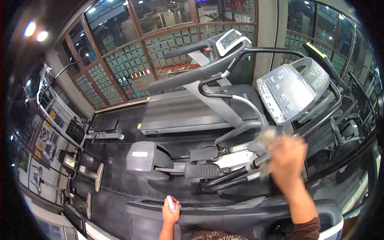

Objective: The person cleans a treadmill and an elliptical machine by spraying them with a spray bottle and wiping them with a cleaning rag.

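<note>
Low at six o'clock, the left hand [171, 211] is closed around a small pale object [171, 203], too small to identify, just above a dark machine shroud [224, 216]. At twelve o'clock stands a treadmill [188, 114]. Toward four o'clock the blurred right hand [287, 160] grips a grey cloth [267, 137] against the elliptical trainer's handlebar [234, 176], below its console [289, 93].

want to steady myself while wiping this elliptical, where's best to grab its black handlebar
Probably the handlebar's curved left end, beside the console: the tube there is bare and loops toward you, clear of the screen. Come from the near left side, wrapping over it from above.
</note>
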A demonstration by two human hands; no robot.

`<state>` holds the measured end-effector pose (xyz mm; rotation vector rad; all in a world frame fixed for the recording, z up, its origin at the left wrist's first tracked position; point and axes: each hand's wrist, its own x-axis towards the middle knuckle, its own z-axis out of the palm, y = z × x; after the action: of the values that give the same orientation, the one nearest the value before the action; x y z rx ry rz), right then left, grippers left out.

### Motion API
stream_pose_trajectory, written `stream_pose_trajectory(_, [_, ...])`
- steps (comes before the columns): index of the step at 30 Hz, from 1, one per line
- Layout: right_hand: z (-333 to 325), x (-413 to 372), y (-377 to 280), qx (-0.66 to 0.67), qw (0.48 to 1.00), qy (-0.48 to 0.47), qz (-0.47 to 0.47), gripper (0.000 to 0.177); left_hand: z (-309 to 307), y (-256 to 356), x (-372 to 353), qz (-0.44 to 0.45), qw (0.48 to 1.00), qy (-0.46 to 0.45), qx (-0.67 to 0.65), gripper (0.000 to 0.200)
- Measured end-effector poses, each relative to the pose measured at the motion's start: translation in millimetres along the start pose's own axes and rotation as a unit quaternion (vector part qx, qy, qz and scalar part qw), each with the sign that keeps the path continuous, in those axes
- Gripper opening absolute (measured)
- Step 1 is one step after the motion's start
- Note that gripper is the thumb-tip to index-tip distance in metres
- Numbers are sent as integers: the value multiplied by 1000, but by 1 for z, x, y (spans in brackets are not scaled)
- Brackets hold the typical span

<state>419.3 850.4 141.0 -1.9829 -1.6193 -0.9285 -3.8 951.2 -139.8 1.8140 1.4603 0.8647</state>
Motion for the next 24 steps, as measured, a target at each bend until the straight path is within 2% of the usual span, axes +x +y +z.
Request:
stream_pose_trajectory(1, [-26, 19, 11, -113, 992, 36, 41, 22, -1, 2, -1, 0, 1000, -1, -5, 23])
stream_pose_trajectory(2, [-28, 23, 35, -123, 983, 113, 77, 30, 0, 6, 1, 4, 1000, -1, -12, 22])
stream_pose_trajectory(3, [-31, 26, 50, -129, 977, 121, 118, 34, 0, 10, 1, 5, 1000, -2, -18, 22])
stream_pose_trajectory(5, [-2, 13, 75, -103, 980, 60, 158, 32, 0, 10, 0, 4, 1000, -7, -26, 21])
stream_pose_trajectory(7, [35, -17, 78, -44, 982, 130, 127, 31, -1, 10, 1, 12, 1000, -16, -11, 21])
stream_pose_trajectory(9, [34, -24, 68, -21, 978, 115, 174, 32, 1, 14, 0, 24, 999, -5, -20, 20])
stream_pose_trajectory(11, [35, -32, 58, -9, 978, 120, 173, 33, 3, 9, 1, 35, 999, -6, -22, 20])
stream_pose_trajectory(13, [39, -42, 46, -24, 986, 105, 125, 34, 4, 14, 0, 44, 998, -17, -27, 20])
stream_pose_trajectory(14, [39, -49, 31, -22, 994, 40, 103, 32, 5, 13, 0, 36, 998, -23, -39, 21])
stream_pose_trajectory(16, [64, -74, 1, -46, 997, 28, 50, 19, 3, 12, 0, 26, 998, -37, -41, 23])
stream_pose_trajectory(20, [113, -129, -38, 13, 995, -89, -42, 18, 0, 16, -2, 28, 998, -38, -42, 26])
stream_pose_trajectory(21, [110, -128, -46, 29, 989, -124, -70, 18, 1, 12, -2, 32, 998, -31, -42, 26])
stream_pose_trajectory(24, [80, -108, -45, 62, 990, -116, -58, 15, -1, 10, -4, 39, 998, -23, -32, 26])
